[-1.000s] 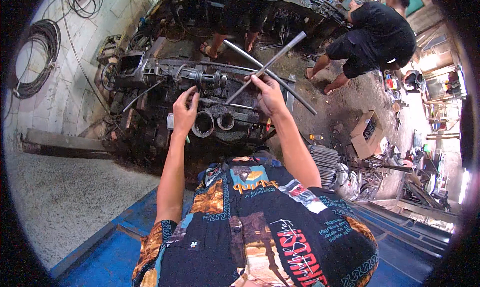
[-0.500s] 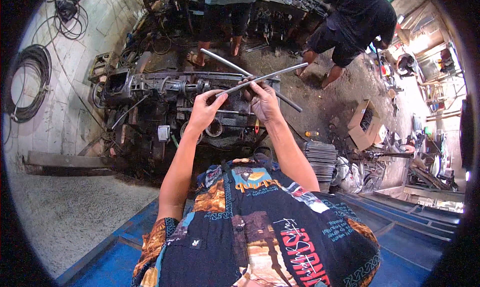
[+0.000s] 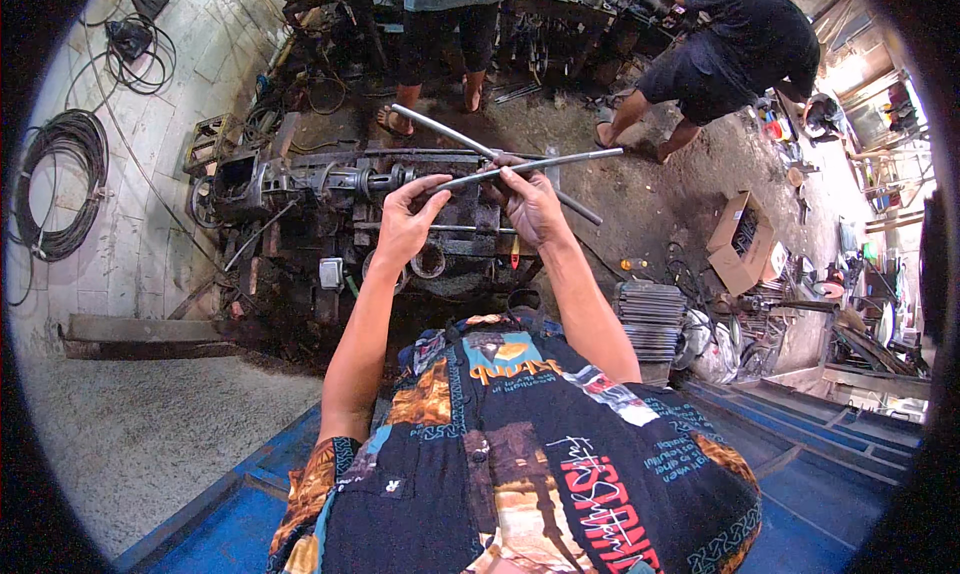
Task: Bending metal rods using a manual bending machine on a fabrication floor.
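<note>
Two slim grey metal rods cross in front of me. One rod (image 3: 580, 158) runs nearly level, its left end pinched between the thumb and fingers of my left hand (image 3: 405, 222). My right hand (image 3: 534, 210) grips around the crossing, its thumb against the level rod. Behind that one, the second rod (image 3: 440, 128) slants from upper left to lower right and passes through my right hand; its lower end sticks out beyond the wrist side. The right fingertips are partly hidden behind the rods.
Beneath my hands stands a greasy lathe-like machine (image 3: 290, 179). Two people work at a cluttered bench (image 3: 560, 14) ahead. An open cardboard box (image 3: 742, 242) and a stack of grey plates (image 3: 650, 319) lie right. Coiled black cable (image 3: 62, 184) hangs on the left wall.
The level rod has turned a little flatter, its right end lower. My hands stay in about the same place. The person at right has shifted and straightened somewhat.
</note>
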`<action>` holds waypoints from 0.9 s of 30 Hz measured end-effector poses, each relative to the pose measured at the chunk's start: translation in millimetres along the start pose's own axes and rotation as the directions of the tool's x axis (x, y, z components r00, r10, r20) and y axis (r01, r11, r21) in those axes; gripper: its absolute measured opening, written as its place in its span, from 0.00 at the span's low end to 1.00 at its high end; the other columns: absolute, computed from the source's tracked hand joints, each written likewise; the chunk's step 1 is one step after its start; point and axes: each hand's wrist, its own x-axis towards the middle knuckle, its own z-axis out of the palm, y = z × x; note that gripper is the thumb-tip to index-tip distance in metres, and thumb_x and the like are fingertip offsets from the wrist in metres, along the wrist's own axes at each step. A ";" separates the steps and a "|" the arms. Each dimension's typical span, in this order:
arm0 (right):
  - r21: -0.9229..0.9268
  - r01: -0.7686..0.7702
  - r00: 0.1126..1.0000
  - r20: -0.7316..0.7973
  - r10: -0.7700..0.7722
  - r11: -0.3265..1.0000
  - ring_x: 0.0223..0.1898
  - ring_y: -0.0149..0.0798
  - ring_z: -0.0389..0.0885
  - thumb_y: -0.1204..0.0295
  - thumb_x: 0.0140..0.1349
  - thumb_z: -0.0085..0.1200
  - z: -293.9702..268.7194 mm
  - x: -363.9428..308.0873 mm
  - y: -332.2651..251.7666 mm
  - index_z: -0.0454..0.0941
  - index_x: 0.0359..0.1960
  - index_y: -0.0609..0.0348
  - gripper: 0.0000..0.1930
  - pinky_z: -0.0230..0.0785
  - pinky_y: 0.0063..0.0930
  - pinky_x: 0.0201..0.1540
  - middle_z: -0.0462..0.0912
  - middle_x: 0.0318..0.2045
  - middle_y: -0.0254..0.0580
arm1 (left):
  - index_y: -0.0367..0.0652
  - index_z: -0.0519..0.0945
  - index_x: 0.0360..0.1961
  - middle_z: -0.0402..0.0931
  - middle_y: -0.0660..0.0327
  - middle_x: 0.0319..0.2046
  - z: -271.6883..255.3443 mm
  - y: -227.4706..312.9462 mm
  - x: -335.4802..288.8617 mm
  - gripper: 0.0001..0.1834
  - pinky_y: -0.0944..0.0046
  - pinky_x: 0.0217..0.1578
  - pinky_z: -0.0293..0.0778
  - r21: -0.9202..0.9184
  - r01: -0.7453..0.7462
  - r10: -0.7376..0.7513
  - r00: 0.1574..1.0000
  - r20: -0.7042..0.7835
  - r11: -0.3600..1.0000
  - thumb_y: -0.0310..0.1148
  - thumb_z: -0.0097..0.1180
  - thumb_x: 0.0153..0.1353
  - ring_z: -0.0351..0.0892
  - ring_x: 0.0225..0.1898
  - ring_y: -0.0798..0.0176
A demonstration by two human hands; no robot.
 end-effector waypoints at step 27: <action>-0.919 0.376 0.887 0.393 -0.241 -0.114 0.46 0.57 0.78 0.71 0.51 0.62 -16.9 8.5 -12.8 0.82 0.41 0.63 0.15 0.70 0.42 0.52 0.80 0.42 0.56 | 0.44 0.67 0.15 0.59 0.74 0.14 -35.1 -17.4 53.2 0.27 0.68 0.18 0.51 0.186 0.137 -0.153 0.985 0.074 0.973 0.46 0.47 0.71 0.54 0.17 0.77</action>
